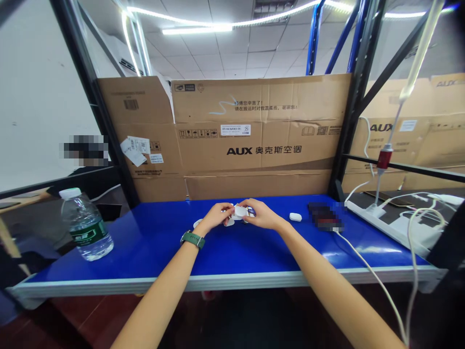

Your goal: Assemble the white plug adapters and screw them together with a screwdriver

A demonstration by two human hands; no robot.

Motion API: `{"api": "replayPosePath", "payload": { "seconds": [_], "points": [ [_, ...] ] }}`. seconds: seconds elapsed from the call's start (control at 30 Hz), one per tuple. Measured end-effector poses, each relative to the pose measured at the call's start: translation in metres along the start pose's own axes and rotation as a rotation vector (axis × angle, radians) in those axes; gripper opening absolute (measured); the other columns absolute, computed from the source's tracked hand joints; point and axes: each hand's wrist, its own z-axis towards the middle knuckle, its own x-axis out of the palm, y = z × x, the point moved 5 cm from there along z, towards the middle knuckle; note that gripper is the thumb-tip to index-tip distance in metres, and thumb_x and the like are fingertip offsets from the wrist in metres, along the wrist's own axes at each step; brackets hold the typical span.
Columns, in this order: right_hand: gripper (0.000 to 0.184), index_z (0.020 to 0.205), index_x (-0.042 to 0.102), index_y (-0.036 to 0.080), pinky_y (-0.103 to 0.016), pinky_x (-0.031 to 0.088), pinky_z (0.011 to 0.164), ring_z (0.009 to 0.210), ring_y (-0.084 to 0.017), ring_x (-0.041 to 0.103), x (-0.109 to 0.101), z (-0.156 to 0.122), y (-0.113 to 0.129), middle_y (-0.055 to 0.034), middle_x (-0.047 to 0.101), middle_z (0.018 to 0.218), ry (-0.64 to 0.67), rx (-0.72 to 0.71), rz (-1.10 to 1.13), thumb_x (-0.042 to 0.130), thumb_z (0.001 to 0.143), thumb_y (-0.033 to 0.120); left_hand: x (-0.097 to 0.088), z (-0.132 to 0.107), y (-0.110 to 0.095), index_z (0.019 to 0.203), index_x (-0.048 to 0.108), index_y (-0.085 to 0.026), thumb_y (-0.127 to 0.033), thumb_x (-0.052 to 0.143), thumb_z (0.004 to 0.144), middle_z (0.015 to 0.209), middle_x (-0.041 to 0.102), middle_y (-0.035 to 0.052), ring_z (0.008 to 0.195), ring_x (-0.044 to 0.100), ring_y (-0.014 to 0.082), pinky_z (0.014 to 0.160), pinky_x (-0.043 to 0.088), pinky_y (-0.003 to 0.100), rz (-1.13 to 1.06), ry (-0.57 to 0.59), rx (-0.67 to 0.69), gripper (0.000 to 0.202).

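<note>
A small white piece, rounded and plastic-looking, is held between my two hands just over the blue tabletop. My left hand, with a green-strapped watch on its wrist, pinches the piece from the left. From the right, the curved fingers of my right hand grip the same piece. Other small white items lie under and around the hands, partly covered by the fingers; their kind is too small to tell. A round white item shows behind my left wrist. Right of my right hand sits a white earbud case.
A water bottle stands at the table's left end. At the right lie a blurred phone with a white cable and a white power strip. A cardboard sheet walls off the blue table's back. Someone sits beyond the left post.
</note>
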Motion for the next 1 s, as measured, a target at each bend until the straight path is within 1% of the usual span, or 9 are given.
{"api": "replayPosePath", "payload": {
  "seconds": [0.13,0.27,0.4,0.53,0.63,0.7,0.77,0.83,1.0],
  "points": [
    [0.04,0.121,0.064,0.018,-0.035,0.047,0.092,0.105,-0.024,0.065,0.008,-0.001,0.002,-0.0099,0.071,0.115,0.024,-0.003,-0.004,0.071,0.081,0.017,0.004,0.001,0.005,0.097,0.066,-0.013,-0.057,0.066,0.085,0.06,0.059,-0.0023,0.043,0.053,0.0085,0.041,0.032,0.019,-0.107,0.043,-0.041,0.046],
    [0.038,0.122,0.064,0.018,-0.034,0.047,0.092,0.105,-0.024,0.066,0.012,0.0,0.003,-0.0105,0.071,0.116,0.032,0.007,-0.004,0.069,0.084,0.018,0.004,-0.002,0.009,0.097,0.067,-0.011,-0.06,0.071,0.081,0.059,0.06,-0.001,0.043,0.054,0.009,0.041,0.033,0.019,-0.198,0.072,-0.102,0.052],
    [0.035,0.123,0.065,0.018,-0.035,0.047,0.094,0.108,-0.025,0.065,0.014,0.0,0.004,-0.0113,0.071,0.118,0.026,0.006,-0.023,0.066,0.088,0.02,0.003,-0.005,0.011,0.096,0.067,-0.011,-0.058,0.075,0.079,0.054,0.055,-0.0033,0.04,0.046,0.0062,0.04,0.029,0.019,-0.269,0.063,-0.169,0.051],
    [0.034,0.123,0.066,0.018,-0.035,0.047,0.093,0.107,-0.024,0.065,0.012,0.002,0.004,-0.012,0.071,0.117,0.004,0.008,-0.022,0.065,0.089,0.021,0.004,-0.009,0.006,0.089,0.065,-0.011,-0.063,0.068,0.083,0.065,0.06,0.0004,0.04,0.041,0.0036,0.038,0.024,0.019,-0.363,0.062,-0.207,0.053],
    [0.032,0.121,0.067,0.016,-0.035,0.047,0.091,0.102,-0.023,0.065,0.009,0.003,0.001,-0.012,0.072,0.113,-0.037,0.037,-0.018,0.065,0.089,0.02,0.005,-0.012,-0.005,0.103,0.066,-0.011,-0.062,0.07,0.082,0.077,0.063,0.002,0.042,0.042,0.0028,0.038,0.025,0.019,-0.367,0.105,-0.161,0.056],
    [0.031,0.119,0.067,0.015,-0.035,0.048,0.09,0.1,-0.023,0.066,0.007,0.004,-0.002,-0.0122,0.072,0.112,-0.07,0.084,-0.015,0.066,0.089,0.021,0.006,-0.013,-0.012,0.121,0.063,-0.015,-0.054,0.081,0.075,0.084,0.064,0.0009,0.045,0.045,0.0027,0.04,0.027,0.018,-0.31,0.122,-0.106,0.063],
    [0.031,0.118,0.068,0.014,-0.035,0.048,0.09,0.099,-0.023,0.066,0.006,0.004,-0.005,-0.0124,0.072,0.112,-0.096,0.136,-0.005,0.067,0.089,0.023,0.006,-0.013,-0.017,0.129,0.059,-0.018,-0.045,0.089,0.066,0.092,0.064,0.001,0.05,0.048,0.0033,0.042,0.031,0.017,-0.242,0.109,-0.056,0.075],
    [0.031,0.118,0.068,0.015,-0.036,0.049,0.091,0.101,-0.024,0.067,0.005,0.005,-0.006,-0.012,0.073,0.112,-0.114,0.174,0.015,0.067,0.089,0.025,0.006,-0.012,-0.019,0.127,0.061,-0.017,-0.043,0.09,0.062,0.095,0.065,0.0018,0.052,0.049,0.004,0.044,0.034,0.018,-0.185,0.071,-0.026,0.076],
    [0.031,0.119,0.07,0.017,-0.039,0.049,0.097,0.107,-0.026,0.067,0.007,0.005,-0.005,-0.0116,0.073,0.118,-0.108,0.191,0.087,0.067,0.089,0.028,0.003,-0.01,-0.019,0.118,0.068,-0.013,-0.047,0.085,0.068,0.09,0.067,0.0033,0.052,0.044,0.0044,0.046,0.033,0.019,-0.139,0.006,-0.033,0.063]
  ]
}}
